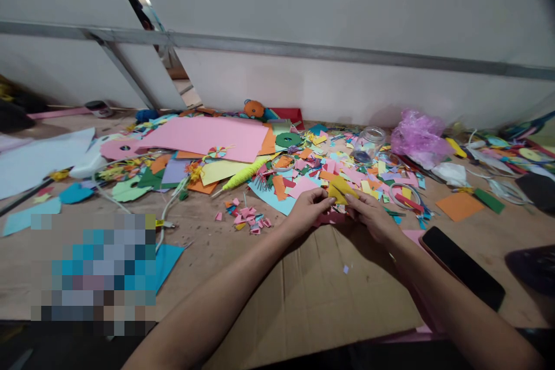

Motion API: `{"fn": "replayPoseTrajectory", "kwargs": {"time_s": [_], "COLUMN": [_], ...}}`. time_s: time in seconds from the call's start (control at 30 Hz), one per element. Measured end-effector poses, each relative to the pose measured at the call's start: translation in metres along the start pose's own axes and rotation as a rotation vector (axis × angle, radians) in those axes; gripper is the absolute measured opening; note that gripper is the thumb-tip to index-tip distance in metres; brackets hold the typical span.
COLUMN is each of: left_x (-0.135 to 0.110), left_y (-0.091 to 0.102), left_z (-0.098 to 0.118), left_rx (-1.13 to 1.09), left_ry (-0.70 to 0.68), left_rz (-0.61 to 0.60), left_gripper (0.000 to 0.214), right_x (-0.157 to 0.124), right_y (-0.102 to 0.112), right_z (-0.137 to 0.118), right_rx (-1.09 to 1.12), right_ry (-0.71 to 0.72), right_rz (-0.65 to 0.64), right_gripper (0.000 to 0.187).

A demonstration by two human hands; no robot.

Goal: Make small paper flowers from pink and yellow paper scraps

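Both my hands hold a small piece of yellow paper [340,188] between them, over the far edge of a cardboard sheet [329,289]. My left hand [313,207] pinches its left side, thumb toward me. On the other side, my right hand [368,213] grips the paper's right part with its fingertips. The paper looks folded or creased in the middle, though the fingers partly cover it. Just beyond my hands spreads a pile of colored paper scraps [355,173]. A cluster of small folded pink pieces [249,218] lies to the left of my left hand.
A black phone [462,266] lies at the right, near my right forearm. A glass jar [369,144] and a pink plastic bag [418,133] stand behind the scraps. Large pink paper [208,136] and a yellow-green yarn-wrapped tool [245,174] lie to the left. A white cable [165,214] trails nearby.
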State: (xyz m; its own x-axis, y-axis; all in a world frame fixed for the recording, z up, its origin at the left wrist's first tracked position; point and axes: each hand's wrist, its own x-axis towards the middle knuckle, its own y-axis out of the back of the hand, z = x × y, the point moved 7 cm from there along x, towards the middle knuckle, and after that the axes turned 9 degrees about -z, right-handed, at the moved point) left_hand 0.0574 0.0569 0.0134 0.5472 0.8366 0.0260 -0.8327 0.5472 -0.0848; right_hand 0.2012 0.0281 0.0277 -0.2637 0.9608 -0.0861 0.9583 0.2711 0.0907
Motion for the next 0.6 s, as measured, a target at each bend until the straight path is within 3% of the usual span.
{"fn": "replayPoseTrajectory", "kwargs": {"time_s": [0.27, 0.6], "left_x": [-0.0019, -0.0036], "left_y": [-0.0061, -0.0083], "left_z": [-0.0064, 0.0015], "left_rx": [-0.037, -0.072], "left_ry": [0.011, 0.036], "left_rz": [-0.054, -0.047], "left_gripper": [0.046, 0.051], "right_x": [-0.0009, -0.0007], "right_y": [-0.0003, -0.0013], "right_z": [0.0006, -0.0003], "right_rx": [0.011, 0.031], "right_ry": [0.003, 0.007], "right_rz": [0.011, 0.018], "right_gripper": [0.044, 0.043]}}
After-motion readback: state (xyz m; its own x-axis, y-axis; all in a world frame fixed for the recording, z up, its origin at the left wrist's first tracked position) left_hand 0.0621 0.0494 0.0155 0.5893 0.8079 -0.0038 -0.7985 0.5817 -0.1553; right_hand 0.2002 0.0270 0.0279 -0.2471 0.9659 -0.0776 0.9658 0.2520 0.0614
